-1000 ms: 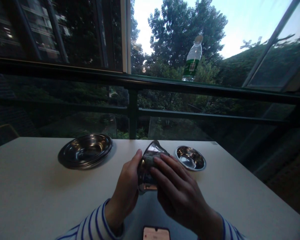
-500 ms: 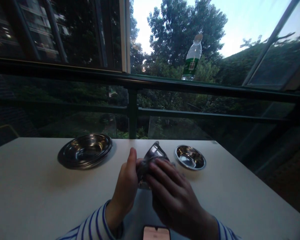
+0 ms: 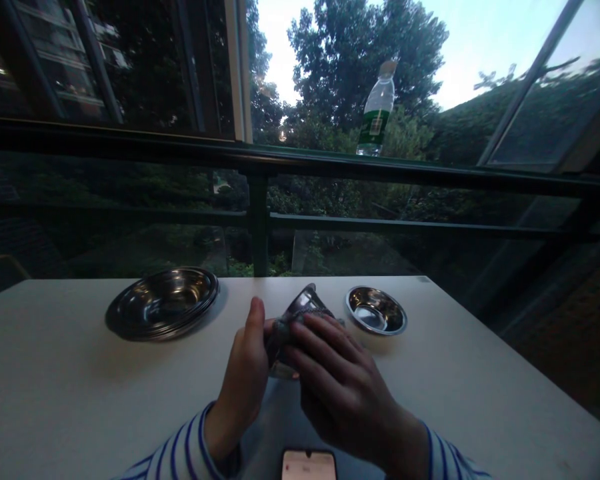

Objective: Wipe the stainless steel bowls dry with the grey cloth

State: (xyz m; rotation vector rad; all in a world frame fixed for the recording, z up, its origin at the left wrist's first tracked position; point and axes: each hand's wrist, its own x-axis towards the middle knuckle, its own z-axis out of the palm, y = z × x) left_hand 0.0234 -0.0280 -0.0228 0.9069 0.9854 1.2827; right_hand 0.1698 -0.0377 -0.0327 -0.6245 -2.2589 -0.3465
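Between my hands, above the white table (image 3: 70,387), a small shiny metal bowl (image 3: 306,298) is tipped on its side. My left hand (image 3: 244,367) grips it from the left, thumb pointing up; most of those fingers are hidden. Over the bowl's side lies my right hand (image 3: 337,380), its fingers bent and pressing a dark grey cloth (image 3: 281,332) against the metal. Much of the bowl and cloth is covered by my fingers. Another small metal bowl (image 3: 391,312) rests upright just right of my right hand.
Several larger metal bowls (image 3: 130,317) are stacked at the table's back left. A phone (image 3: 309,467) lies at the near edge, below my hands. Behind the table runs a dark railing (image 3: 305,160), with a clear green-labelled bottle (image 3: 375,120) standing on it.
The whole view has shifted slightly, so everything sits a little further left. My right fingers have slid a little over the bowl; both hands keep their hold.
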